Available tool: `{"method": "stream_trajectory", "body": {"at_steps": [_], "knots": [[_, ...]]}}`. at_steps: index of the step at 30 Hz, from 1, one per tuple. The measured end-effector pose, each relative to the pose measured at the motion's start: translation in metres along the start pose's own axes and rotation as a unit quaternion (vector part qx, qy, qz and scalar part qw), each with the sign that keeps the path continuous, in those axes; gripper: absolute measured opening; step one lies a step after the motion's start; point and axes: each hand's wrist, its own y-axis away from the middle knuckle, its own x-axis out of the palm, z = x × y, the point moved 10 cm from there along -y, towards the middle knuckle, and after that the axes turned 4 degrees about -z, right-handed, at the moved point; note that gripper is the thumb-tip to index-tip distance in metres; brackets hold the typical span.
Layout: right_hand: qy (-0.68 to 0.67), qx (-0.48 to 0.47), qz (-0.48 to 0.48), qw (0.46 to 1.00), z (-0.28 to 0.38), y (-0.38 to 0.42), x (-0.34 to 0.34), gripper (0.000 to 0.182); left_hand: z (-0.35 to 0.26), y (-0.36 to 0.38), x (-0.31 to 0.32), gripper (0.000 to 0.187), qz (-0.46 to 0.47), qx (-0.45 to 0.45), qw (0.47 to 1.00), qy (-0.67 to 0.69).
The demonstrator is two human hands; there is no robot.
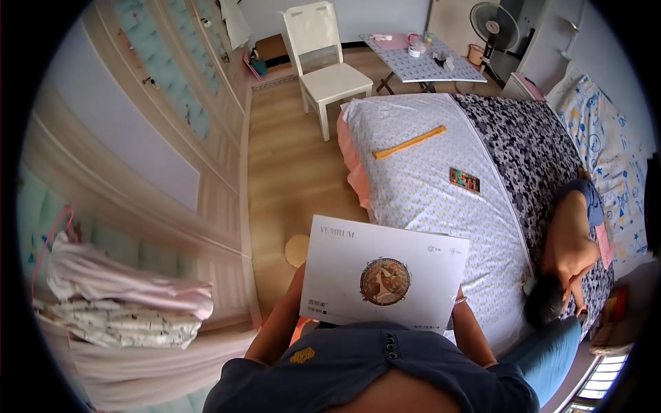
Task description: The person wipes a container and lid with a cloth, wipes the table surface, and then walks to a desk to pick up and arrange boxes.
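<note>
A flat white box (384, 272) printed "YUMRUM", with a round picture at its centre, is held in front of my body, slightly tilted. My left hand (299, 279) grips its left side, most of the fingers hidden behind it. At the lower right edge, my right hand (458, 304) holds the other side, its fingers also out of sight; a bracelet circles that wrist. The box's lower edge is close to my dark blue shirt (344, 351).
Right of the box is a bed (413, 199) bearing a phone (465, 179) and a long yellow strip (410, 142). A person (568, 248) lies at its far side. Beyond are a white chair (330, 79), folding table (427, 62) and fan (493, 27). Clothes (131, 282) hang left.
</note>
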Motion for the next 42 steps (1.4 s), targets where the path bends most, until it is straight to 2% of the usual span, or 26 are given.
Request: {"method": "stream_trajectory", "body": {"at_steps": [1, 5, 7, 9, 13, 15, 16, 18, 21, 25, 27, 29, 30, 33, 36, 37, 39, 42], "knots": [[-0.002, -0.004, 0.003, 1.000, 0.002, -0.022, 0.003, 0.030, 0.006, -0.016, -0.004, 0.033, -0.013, -0.067, 0.993, 0.094], [-0.010, -0.022, 0.020, 1.000, 0.013, -0.128, 0.019, 0.029, -0.001, -0.108, -0.031, 0.033, -0.018, -0.049, 0.988, 0.144], [-0.014, -0.033, 0.029, 0.999, 0.024, -0.187, 0.027, 0.028, -0.014, -0.148, -0.047, 0.033, -0.084, -0.108, 0.971, 0.197], [-0.017, -0.035, 0.037, 0.999, 0.037, -0.239, 0.035, 0.028, -0.031, -0.183, -0.059, 0.033, -0.103, -0.123, 0.966, 0.204], [-0.020, -0.042, 0.043, 0.998, 0.058, -0.329, 0.050, 0.027, -0.063, -0.248, -0.084, 0.033, -0.146, -0.108, 0.957, 0.225], [-0.023, -0.021, 0.030, 0.999, 0.043, -0.370, 0.047, 0.025, -0.074, -0.274, -0.094, 0.033, -0.158, -0.108, 0.954, 0.233], [-0.072, 0.019, 0.040, 0.996, 0.023, -0.395, 0.047, 0.026, -0.079, -0.287, -0.098, 0.033, -0.161, -0.109, 0.952, 0.237], [-0.121, 0.059, 0.050, 0.990, 0.024, -0.429, 0.060, 0.026, -0.089, -0.313, -0.109, 0.033, -0.164, -0.115, 0.950, 0.240], [-0.127, 0.080, 0.019, 0.988, 0.026, -0.473, 0.074, 0.025, -0.103, -0.357, -0.128, 0.033, -0.156, -0.121, 0.951, 0.239], [-0.045, 0.018, 0.033, 0.998, 0.043, -0.542, 0.097, 0.025, -0.125, -0.438, -0.154, 0.034, -0.129, -0.129, 0.956, 0.228], [-0.023, -0.009, 0.015, 1.000, 0.066, -0.563, 0.111, 0.025, -0.138, -0.485, -0.168, 0.034, -0.105, -0.130, 0.960, 0.223], [0.074, -0.083, -0.034, 0.993, 0.130, -0.584, 0.134, 0.027, -0.161, -0.536, -0.183, 0.034, -0.077, -0.132, 0.965, 0.212], [0.075, -0.080, -0.048, 0.993, 0.130, -0.597, 0.143, 0.027, -0.171, -0.557, -0.191, 0.034, -0.064, -0.138, 0.967, 0.205], [-0.062, -0.047, -0.106, 0.991, 0.132, -0.631, 0.155, 0.027, -0.199, -0.609, -0.209, 0.034, -0.027, -0.158, 0.967, 0.198], [0.041, -0.036, -0.108, 0.993, 0.139, -0.648, 0.170, 0.026, -0.211, -0.649, -0.222, 0.034, -0.010, -0.168, 0.969, 0.183], [-0.054, 0.014, -0.113, 0.992, 0.127, -0.655, 0.170, 0.025, -0.211, -0.668, -0.229, 0.034, -0.012, -0.158, 0.975, 0.155], [-0.146, 0.061, -0.129, 0.979, 0.107, -0.666, 0.170, 0.024, -0.219, -0.692, -0.231, 0.034, 0.023, -0.180, 0.971, 0.155], [0.022, -0.035, -0.185, 0.982, 0.108, -0.691, 0.154, 0.023, -0.231, -0.731, -0.223, 0.033, 0.053, -0.183, 0.970, 0.153]]}}
